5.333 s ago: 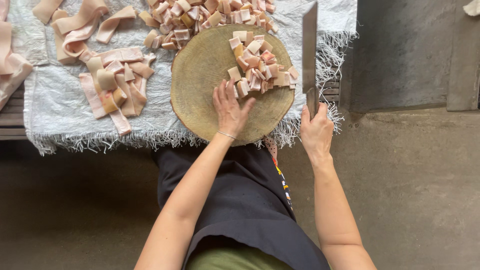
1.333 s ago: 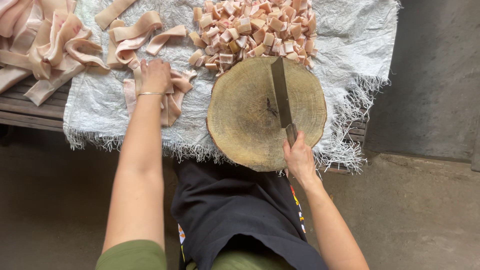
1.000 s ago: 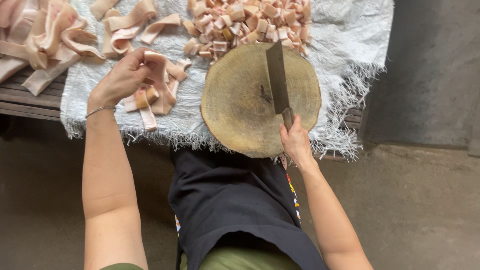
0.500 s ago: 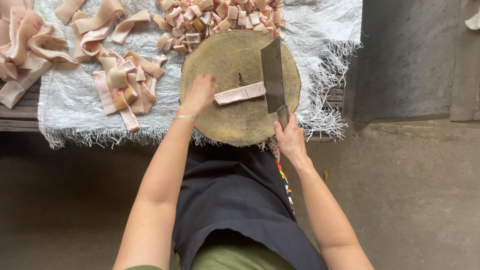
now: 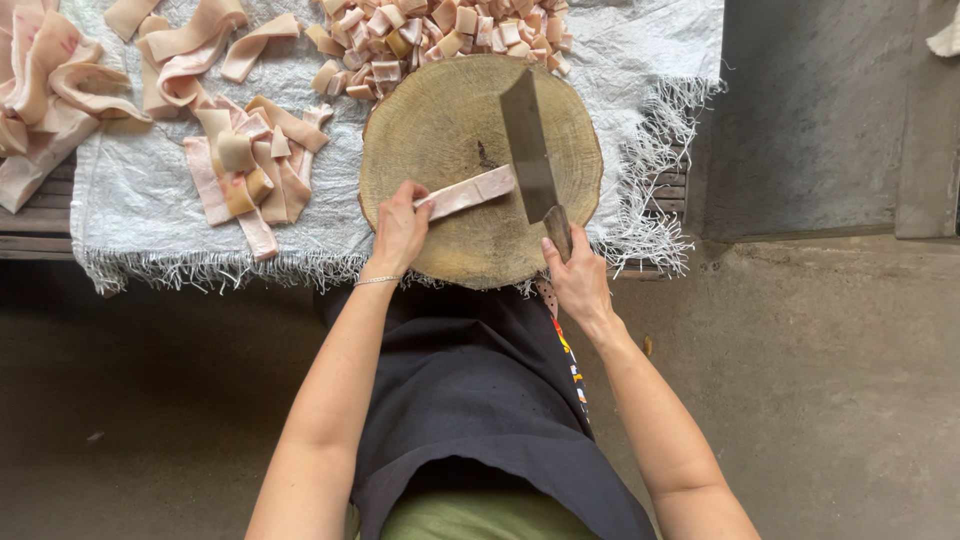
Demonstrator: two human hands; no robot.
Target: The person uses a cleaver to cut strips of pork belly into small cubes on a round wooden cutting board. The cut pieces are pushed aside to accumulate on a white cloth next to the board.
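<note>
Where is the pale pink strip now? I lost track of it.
On the round wooden chopping block, pinned by the left hand, its right end beside the cleaver: pale pink strip.

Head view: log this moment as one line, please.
left hand: holds strip flat on block | right hand: grips cleaver, blade at strip's end | cubes above block | strips left, on cloth

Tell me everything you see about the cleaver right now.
The cleaver has a broad rectangular grey metal blade and a short dark handle. It rests on the round wooden block, pointing away from the person, its blade against the end of a pale meat strip. The right hand grips the handle; the left hand holds the strip.
</note>
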